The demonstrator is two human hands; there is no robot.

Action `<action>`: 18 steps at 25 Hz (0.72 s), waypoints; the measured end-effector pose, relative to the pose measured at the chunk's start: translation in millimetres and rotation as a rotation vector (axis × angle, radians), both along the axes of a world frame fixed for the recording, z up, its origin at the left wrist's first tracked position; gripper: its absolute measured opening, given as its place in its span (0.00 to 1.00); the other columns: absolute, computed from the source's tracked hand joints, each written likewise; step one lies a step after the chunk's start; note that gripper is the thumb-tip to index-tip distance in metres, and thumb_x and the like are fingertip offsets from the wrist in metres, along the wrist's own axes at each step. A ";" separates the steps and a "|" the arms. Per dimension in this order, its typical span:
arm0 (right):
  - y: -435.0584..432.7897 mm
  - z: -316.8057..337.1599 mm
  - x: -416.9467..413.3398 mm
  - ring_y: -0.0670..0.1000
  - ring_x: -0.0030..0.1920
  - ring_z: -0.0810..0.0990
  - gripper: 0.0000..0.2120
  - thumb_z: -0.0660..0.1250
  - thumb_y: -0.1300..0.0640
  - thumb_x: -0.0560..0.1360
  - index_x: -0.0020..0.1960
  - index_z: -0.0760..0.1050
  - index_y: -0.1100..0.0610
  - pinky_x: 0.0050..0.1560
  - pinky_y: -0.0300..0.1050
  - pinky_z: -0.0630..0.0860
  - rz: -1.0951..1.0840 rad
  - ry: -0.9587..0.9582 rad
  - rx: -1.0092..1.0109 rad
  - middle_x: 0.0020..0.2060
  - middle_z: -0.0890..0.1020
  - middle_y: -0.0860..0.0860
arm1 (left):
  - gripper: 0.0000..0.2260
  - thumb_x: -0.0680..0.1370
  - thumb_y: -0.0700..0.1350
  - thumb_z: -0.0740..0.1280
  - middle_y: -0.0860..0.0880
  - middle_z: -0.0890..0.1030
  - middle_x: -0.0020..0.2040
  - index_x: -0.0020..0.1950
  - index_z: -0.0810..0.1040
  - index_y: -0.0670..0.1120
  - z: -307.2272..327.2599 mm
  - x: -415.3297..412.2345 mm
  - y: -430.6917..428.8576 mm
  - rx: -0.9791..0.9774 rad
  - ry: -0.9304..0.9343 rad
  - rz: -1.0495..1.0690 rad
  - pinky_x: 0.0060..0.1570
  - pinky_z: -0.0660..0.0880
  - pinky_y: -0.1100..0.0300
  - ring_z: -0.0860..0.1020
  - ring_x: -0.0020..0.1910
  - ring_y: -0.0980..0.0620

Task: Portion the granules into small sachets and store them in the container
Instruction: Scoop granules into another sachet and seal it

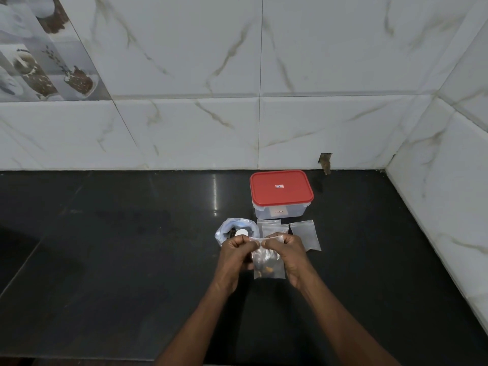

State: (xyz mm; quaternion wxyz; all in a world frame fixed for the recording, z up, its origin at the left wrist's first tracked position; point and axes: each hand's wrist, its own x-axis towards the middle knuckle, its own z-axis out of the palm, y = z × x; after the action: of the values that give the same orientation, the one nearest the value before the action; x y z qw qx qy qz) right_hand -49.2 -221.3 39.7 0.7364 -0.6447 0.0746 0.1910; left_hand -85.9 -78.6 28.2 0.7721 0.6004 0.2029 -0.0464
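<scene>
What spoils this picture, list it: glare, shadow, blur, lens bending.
Head view: a bright vertical glare streak on the black countertop, left of the red-lidded container. Head view: wide-angle bending, so wall tile joints lean and curve toward the edges. Head view: soft detail on the sachet pinched by the left hand and right hand; dim far-left countertop.

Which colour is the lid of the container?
Red, on the lid in the head view.

I was looking at a home kitchen. A shiny black counter (105,260) ran under white wall tiles (184,62). At ten o'clock, a picture tile (39,62) showed white cups and brown beans. A plastic food box (281,192) sat on the counter.
</scene>
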 end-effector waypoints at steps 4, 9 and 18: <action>1.3 1.5 -1.6 0.56 0.42 0.84 0.04 0.73 0.64 0.68 0.42 0.82 0.64 0.47 0.55 0.81 0.023 0.042 -0.055 0.41 0.85 0.63 | 0.09 0.76 0.36 0.69 0.42 0.76 0.37 0.37 0.78 0.44 -0.5 0.8 1.7 0.019 0.002 -0.037 0.32 0.78 0.57 0.77 0.33 0.51; 1.3 1.5 -3.2 0.50 0.37 0.82 0.07 0.73 0.62 0.69 0.43 0.82 0.66 0.34 0.41 0.78 0.019 0.044 -0.109 0.37 0.84 0.57 | 0.14 0.73 0.37 0.69 0.47 0.71 0.30 0.29 0.74 0.49 -4.2 5.7 -0.7 0.091 -0.002 -0.029 0.29 0.71 0.60 0.71 0.29 0.52; 3.2 -5.9 -3.9 0.52 0.39 0.84 0.05 0.76 0.62 0.69 0.43 0.84 0.64 0.43 0.47 0.81 -0.017 0.028 -0.076 0.39 0.86 0.58 | 0.05 0.70 0.39 0.72 0.39 0.78 0.34 0.35 0.79 0.39 -12.8 7.9 7.7 0.121 -0.031 0.036 0.40 0.75 0.50 0.76 0.36 0.42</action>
State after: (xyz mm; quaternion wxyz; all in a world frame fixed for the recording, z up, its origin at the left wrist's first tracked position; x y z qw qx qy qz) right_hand -53.1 -218.1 33.8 0.7118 -0.6689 0.0976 0.1909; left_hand -78.0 -70.9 15.4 0.7382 0.6429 0.2041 -0.0110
